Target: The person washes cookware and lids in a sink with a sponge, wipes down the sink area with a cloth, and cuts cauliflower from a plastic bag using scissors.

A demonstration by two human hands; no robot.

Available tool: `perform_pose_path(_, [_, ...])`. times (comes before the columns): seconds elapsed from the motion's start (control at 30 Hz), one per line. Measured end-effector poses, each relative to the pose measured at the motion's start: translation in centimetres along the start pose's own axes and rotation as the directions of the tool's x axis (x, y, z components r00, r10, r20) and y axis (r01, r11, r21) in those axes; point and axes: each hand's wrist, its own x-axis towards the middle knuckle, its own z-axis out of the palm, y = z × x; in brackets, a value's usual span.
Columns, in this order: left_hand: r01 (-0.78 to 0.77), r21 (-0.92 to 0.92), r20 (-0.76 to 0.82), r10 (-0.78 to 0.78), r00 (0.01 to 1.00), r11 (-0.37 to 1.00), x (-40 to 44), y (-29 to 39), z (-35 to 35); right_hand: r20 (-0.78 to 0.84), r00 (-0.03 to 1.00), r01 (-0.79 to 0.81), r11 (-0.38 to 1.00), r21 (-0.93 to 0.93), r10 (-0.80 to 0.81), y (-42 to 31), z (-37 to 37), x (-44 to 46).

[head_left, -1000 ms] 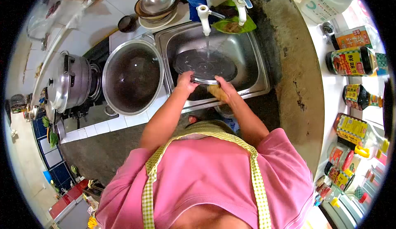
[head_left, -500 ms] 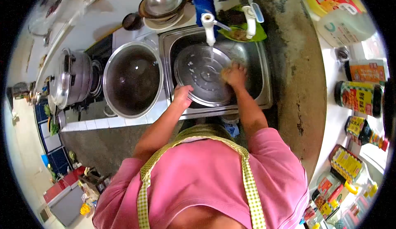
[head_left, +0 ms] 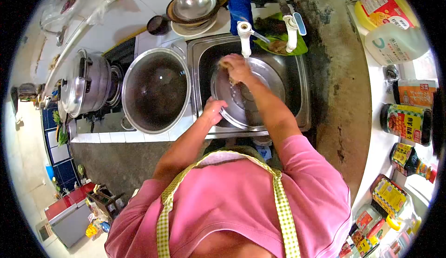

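A round metal lid (head_left: 265, 79) lies tilted in the steel sink (head_left: 304, 91), under the white tap (head_left: 245, 37). My left hand (head_left: 213, 111) grips its lower left rim, fingers closed. On the lid's upper left part rests my right hand (head_left: 236, 68), its fingers wrapped round a tan scrubbing pad (head_left: 225, 64) that shows only in part. Water drops and streaks mark the lid's surface near that hand.
Left of the sink stands a large metal pot (head_left: 155, 91) of dark liquid. A lidded steamer pot (head_left: 86, 84) is on the stove. Stacked bowls (head_left: 195, 6) sit behind. A green leaf-shaped tray (head_left: 297, 46) lies behind the taps. Sauce bottles (head_left: 406, 123) line the right shelf.
The lid has turned from a steep tilt to face up more. My right hand has moved from its near rim, over its right side, to the upper left. My left hand still holds the rim.
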Motion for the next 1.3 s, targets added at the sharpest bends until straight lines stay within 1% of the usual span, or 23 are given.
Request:
perform_pose_path(0.03, [0.002,-0.001,0.005,-0.002,1.000,1.000,-0.2,0.6,0.4,0.038,0.989,0.140,0.990,0.016,-0.141,-2.1,-0.7,-0.5])
perform_pose_path(0.07, [0.006,0.009,0.049,-0.007,0.999,1.000,-1.1,1.4,1.1,0.038,0.990,0.137,0.990,0.013,-0.137,-2.6,0.0,-1.1])
perform_pose_path(0.13, [-0.008,0.007,0.194,0.007,0.981,1.000,-0.9,1.9,0.7,0.148,0.914,0.368,0.925,0.090,-0.378,-3.6,1.1,-2.0])
perform_pose_path(0.17, [-0.005,0.011,0.200,0.003,0.980,1.000,-0.4,1.8,0.0,0.132,0.922,0.325,0.914,0.242,-0.363,-4.3,1.3,-3.1])
perform_pose_path(0.23, [0.045,-0.096,0.295,-0.015,0.955,0.994,-0.9,2.5,0.0,0.095,0.947,0.267,0.917,0.296,-0.306,-4.8,2.8,-5.1])
perform_pose_path(0.27, [0.127,-0.255,0.308,-0.044,0.950,0.958,-2.0,2.9,0.3,0.094,0.948,0.264,0.918,0.294,-0.303,-4.8,2.8,-6.0])
perform_pose_path(0.37, [0.194,-0.318,0.443,-0.035,0.896,0.928,-0.7,3.0,-1.7,0.178,0.942,0.213,0.918,0.335,-0.284,-6.4,2.1,-8.5])
perform_pose_path(0.43, [0.268,-0.364,0.437,-0.091,0.895,0.892,-1.0,3.3,-1.9,0.234,0.905,0.259,0.897,0.358,-0.354,-7.1,1.8,-9.8])
perform_pose_path(0.5, [0.351,-0.262,0.033,-0.355,0.934,0.899,-0.3,3.2,-1.5,0.261,0.895,0.234,0.879,0.414,-0.361,-7.1,1.0,-11.6])
perform_pose_path(0.53, [0.320,-0.235,-0.106,-0.352,0.930,0.918,-0.9,3.2,-0.3,0.230,0.912,0.227,0.885,0.406,-0.339,-7.0,1.0,-12.6])
perform_pose_path(0.57, [0.322,-0.232,-0.105,-0.353,0.930,0.918,-0.4,2.7,-0.5,0.198,0.927,0.222,0.891,0.395,-0.319,-6.6,0.7,-13.3])
perform_pose_path(0.63, [0.237,-0.232,0.160,-0.204,0.966,0.943,0.1,1.6,-1.0,0.251,0.927,0.195,0.929,0.314,-0.279,-5.4,-1.5,-13.3])
perform_pose_path(0.67, [0.189,-0.235,0.150,-0.156,0.976,0.954,0.1,1.5,-0.9,0.259,0.937,0.177,0.956,0.233,-0.237,-3.2,-1.8,-13.3])
perform_pose_path(0.73, [0.178,-0.232,0.116,-0.154,0.981,0.956,-0.7,2.5,-0.3,0.185,0.973,0.172,0.964,-0.202,-0.135,-0.5,-4.4,-13.0])
perform_pose_path(0.8, [0.167,-0.232,0.073,-0.154,0.985,0.958,-1.3,2.5,-0.3,0.144,0.986,-0.022,0.933,-0.360,0.079,2.3,-6.7,-12.1])
perform_pose_path(0.9, [0.212,-0.245,0.060,-0.203,0.977,0.946,-1.7,2.2,-0.1,-0.021,0.994,-0.108,0.938,-0.331,0.107,7.4,-6.0,-9.9])
perform_pose_path(0.97, [0.228,-0.225,0.147,-0.198,0.969,0.947,-1.4,1.1,-0.8,-0.167,0.963,-0.268,0.845,-0.463,0.214,4.4,-5.7,-7.7])
perform_pose_path(1.03, [0.250,-0.274,0.159,-0.213,0.964,0.928,-1.8,0.8,-0.4,-0.230,0.775,-0.625,0.768,-0.141,0.589,3.0,-2.3,-5.0])
perform_pose_path(1.1, [0.251,-0.205,0.230,-0.203,0.952,0.946,-1.2,0.4,-0.6,-0.195,0.841,-0.539,0.815,-0.215,0.505,0.7,1.5,-4.1])
perform_pose_path(1.17, [0.250,-0.237,0.245,-0.191,0.951,0.939,-0.9,0.5,0.2,-0.063,0.850,-0.527,0.842,-0.119,0.523,-2.8,3.0,-4.7])
perform_pose_path(1.2, [0.217,-0.222,0.251,-0.160,0.955,0.950,-0.7,0.6,0.5,-0.143,0.908,-0.409,0.907,-0.099,0.394,-6.0,2.6,-5.9])
perform_pose_path(1.27, [0.149,-0.223,0.239,-0.095,0.966,0.963,1.2,0.4,-0.8,-0.084,0.915,-0.398,0.917,-0.039,0.394,-9.2,2.5,-8.6])
perform_pose_path(1.3, [0.111,-0.215,0.235,-0.059,0.970,0.970,1.7,0.3,-1.3,0.062,0.857,-0.512,0.859,-0.003,0.511,-9.6,2.7,-9.7])
